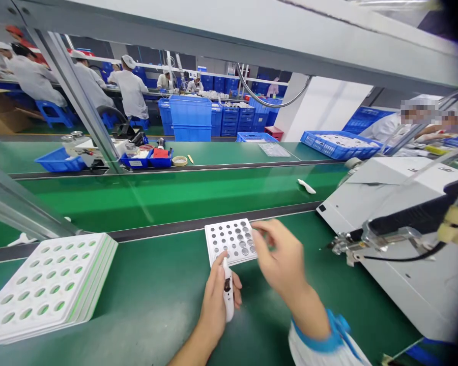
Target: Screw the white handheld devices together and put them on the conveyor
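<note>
Plainly, the hands were split between two things. The left hand (213, 292) was closed round a white handheld device (229, 300), whose long axis ran roughly away from the body, its narrow tip towards a white holed tray (209, 240). A dark opening showed in the device's face. The tray lay just beyond it, up and slightly right, with silvery discs (245, 251) grouped on its right side — the side nearer the right hand (280, 254). That hand came in from the right, fingers bent at the tray's right edge; blur and angle hid the fingertips, so whether they gripped a disc could not be told.

Beneath was a smooth green worktop (156, 295). Well to the left stood a stack of larger white trays (34, 302), their round holes in rows; to the right, a white machine (389, 295) sat beside a black-sleeved arm with a metal fitting (347, 244), apart from the right hand.

Past the worktop's dark edge ran a bright green strip (175, 198), a loose white piece (306, 186) lying on it. Farther off, a second green bench carried small blue bins (160, 160) and a blue crate (336, 146). Beyond — stacked blue tubs (191, 119) and co-workers in white (127, 89), seated at other benches.
</note>
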`<state>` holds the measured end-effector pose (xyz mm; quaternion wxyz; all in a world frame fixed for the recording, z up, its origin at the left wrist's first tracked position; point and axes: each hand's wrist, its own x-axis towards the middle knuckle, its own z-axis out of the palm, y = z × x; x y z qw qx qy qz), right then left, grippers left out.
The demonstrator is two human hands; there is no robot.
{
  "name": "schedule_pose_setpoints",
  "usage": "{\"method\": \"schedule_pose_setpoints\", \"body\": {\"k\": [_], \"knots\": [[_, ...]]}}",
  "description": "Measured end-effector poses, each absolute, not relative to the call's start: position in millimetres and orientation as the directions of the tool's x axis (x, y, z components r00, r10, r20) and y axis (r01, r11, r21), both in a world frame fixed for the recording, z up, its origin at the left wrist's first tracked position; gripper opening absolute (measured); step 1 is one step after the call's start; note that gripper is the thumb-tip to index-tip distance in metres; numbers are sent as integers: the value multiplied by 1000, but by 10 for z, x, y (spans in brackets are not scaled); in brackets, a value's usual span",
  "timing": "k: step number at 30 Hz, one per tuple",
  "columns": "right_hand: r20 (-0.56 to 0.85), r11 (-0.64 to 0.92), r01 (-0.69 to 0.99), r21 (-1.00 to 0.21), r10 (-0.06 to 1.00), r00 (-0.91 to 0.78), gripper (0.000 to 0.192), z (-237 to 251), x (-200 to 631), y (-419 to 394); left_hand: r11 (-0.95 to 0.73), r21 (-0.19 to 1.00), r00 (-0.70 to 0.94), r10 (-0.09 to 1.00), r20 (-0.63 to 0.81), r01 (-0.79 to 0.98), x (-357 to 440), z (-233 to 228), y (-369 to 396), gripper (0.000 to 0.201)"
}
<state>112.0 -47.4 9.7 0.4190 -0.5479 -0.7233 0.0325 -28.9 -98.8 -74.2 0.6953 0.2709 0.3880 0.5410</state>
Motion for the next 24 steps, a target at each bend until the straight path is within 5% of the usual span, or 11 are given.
{"method": "schedule_pose_setpoints", "body": {"k": [4, 10, 16, 21, 24], "knots": [[226, 165, 924, -345, 970, -89, 12, -265, 975, -105, 306, 763, 85, 945, -316, -569, -276, -751, -952, 78], [215, 143, 925, -353, 974, -68, 12, -496, 1008, 6, 336, 731, 83, 929, -360, -594, -278, -759, -929, 84], [299, 192, 873, -448, 953, -57, 9, -435, 990, -101, 342, 709, 95, 927, -364, -616, -286, -688, -946, 80], [643, 564, 563, -604, 762, -74, 12, -454, 740, -514, 176, 748, -73, 955, -287, -640, -426, -548, -923, 60], [702, 673, 440, -595, 701, -122, 22, -493, 563, -717, 28, 791, -214, 956, -199, -611, -540, -504, -876, 53]]}}
